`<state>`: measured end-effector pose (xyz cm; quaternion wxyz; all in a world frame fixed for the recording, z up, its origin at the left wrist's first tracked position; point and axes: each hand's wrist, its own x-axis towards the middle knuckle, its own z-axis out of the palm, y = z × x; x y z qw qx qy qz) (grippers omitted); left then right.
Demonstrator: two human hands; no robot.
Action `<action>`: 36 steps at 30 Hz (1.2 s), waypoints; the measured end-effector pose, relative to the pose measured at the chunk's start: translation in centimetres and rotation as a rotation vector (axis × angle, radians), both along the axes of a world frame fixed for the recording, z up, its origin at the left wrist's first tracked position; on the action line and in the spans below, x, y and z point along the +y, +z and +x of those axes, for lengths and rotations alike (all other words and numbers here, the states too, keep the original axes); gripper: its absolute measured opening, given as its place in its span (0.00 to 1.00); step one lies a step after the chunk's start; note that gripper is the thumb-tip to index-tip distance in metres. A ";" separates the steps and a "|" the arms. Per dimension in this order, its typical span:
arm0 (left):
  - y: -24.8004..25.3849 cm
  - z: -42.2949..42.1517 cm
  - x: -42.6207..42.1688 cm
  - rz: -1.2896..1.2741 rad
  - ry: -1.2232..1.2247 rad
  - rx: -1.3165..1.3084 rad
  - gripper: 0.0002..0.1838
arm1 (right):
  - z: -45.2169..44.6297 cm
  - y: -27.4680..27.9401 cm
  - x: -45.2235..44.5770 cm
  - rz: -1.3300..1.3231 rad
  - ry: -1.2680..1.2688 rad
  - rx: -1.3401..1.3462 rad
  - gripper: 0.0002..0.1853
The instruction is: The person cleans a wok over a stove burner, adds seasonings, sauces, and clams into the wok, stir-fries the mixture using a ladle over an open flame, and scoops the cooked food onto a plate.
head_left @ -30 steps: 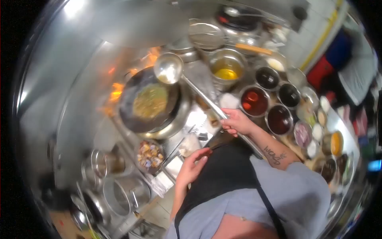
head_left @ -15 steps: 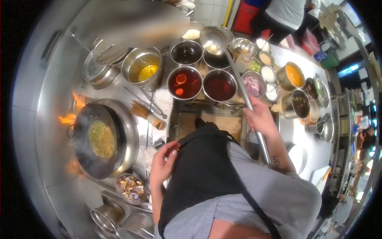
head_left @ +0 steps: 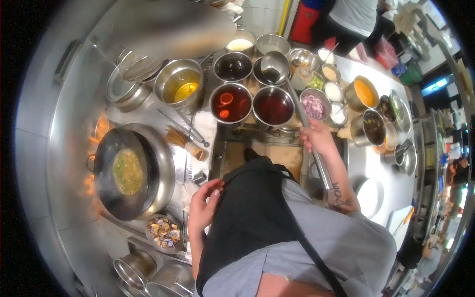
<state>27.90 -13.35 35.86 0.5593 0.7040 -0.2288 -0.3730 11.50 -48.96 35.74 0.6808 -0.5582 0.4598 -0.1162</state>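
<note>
My right hand (head_left: pixel 317 137) is wrapped round the long handle of a steel ladle (head_left: pixel 308 126). The ladle's bowl (head_left: pixel 275 66) is over a pot of dark liquid at the back, with some dark liquid showing in it. Beside the black apron (head_left: pixel 247 208), my left hand (head_left: pixel 204 203) is held with fingers loosely curled and apart, holding nothing. To the left, a wok (head_left: pixel 113 173) with a greenish-yellow mixture (head_left: pixel 128 172) sits over flames. Two pots of red liquid (head_left: pixel 231 103) stand in front of the dark ones.
A pot of yellow oil (head_left: pixel 180 86), tongs (head_left: pixel 190 129) and a bamboo brush (head_left: pixel 188 143) lie between wok and pots. Clams (head_left: pixel 164 233) fill a bowl below the wok. Bowls of sliced onion (head_left: pixel 312 105) and orange sauce (head_left: pixel 365 92) stand right. Another person (head_left: pixel 354 17) stands behind.
Over the last second, the view turned right and the ladle moved from beside the wok to the pots. Since half a second ago, its bowl has lowered slightly towards the dark liquid.
</note>
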 end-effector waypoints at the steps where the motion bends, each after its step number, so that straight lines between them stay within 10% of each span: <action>1: 0.0 0.1 0.2 -0.005 0.001 -0.010 0.17 | -0.1 -0.1 -0.1 0.034 -0.020 -0.020 0.26; 36: -0.9 1.8 2.9 0.000 0.016 -0.070 0.18 | -0.8 5.0 1.6 0.131 -0.034 -0.203 0.18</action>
